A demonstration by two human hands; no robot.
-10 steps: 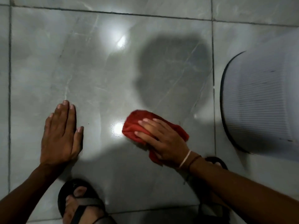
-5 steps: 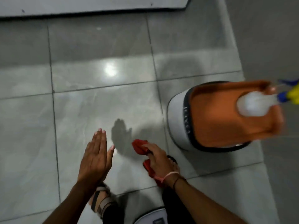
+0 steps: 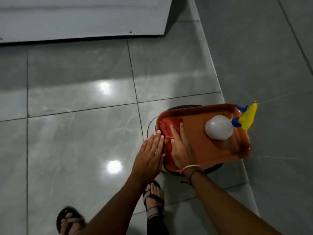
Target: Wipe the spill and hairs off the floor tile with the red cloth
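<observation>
Right hand (image 3: 182,148) lies flat, fingers spread, pressing the red cloth (image 3: 169,128) into the tray (image 3: 227,150) at its 9 o'clock end; it presses rather than grips. Left hand (image 3: 150,155) is wide and flat, holding nothing, touching the tray's rim just beside the cloth. A second ago the cloth was bunched under the right hand on the floor (image 3: 76,133) with the left palm planted on the tile; half a second ago it was being lifted. Now it is off the floor and in the tray, on a round stool, with a spray bottle (image 3: 220,127) at the tray's 2 o'clock. That suggests wiping is finished and the cloth is being put away. The tile at 9 o'clock of the stool looks glossy; hairs or residue are too fine to judge.
</observation>
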